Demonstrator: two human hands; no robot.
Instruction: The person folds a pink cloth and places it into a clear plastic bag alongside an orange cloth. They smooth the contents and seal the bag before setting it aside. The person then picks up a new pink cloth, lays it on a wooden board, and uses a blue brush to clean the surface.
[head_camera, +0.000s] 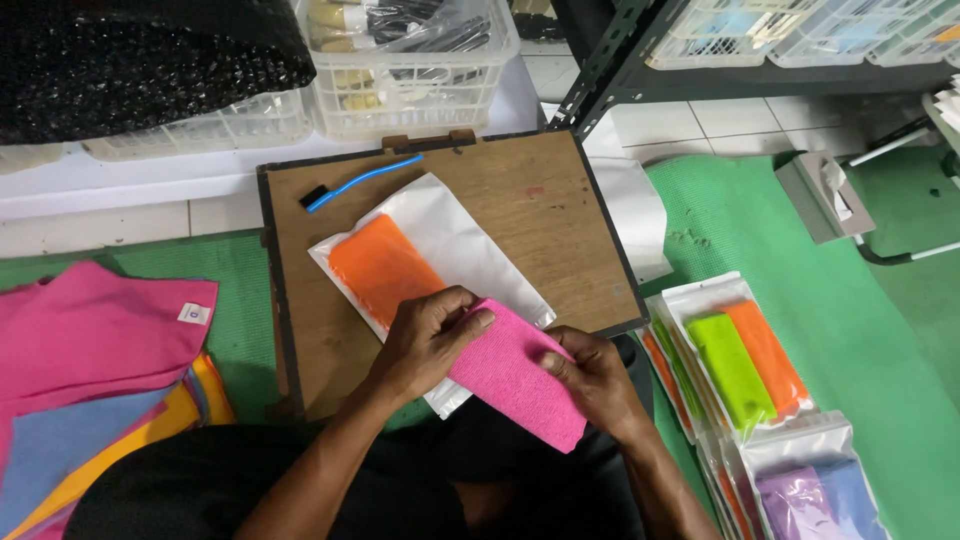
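Over the pouch (440, 250), both hands' fingers (470, 320) pinch the pink cloth (520, 375)

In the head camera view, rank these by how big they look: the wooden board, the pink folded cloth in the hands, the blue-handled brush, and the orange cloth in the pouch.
1. wooden board
2. pink folded cloth and orange cloth: look alike, unranked
3. blue-handled brush

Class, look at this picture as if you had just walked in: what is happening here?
A person seated on a green mat holds a folded pink cloth with both hands, the left hand on its upper end and the right hand on its side. It lies across the mouth of a clear pouch that already contains an orange cloth, on a wooden board. Filled pouches lie to the right, loose cloths to the left.
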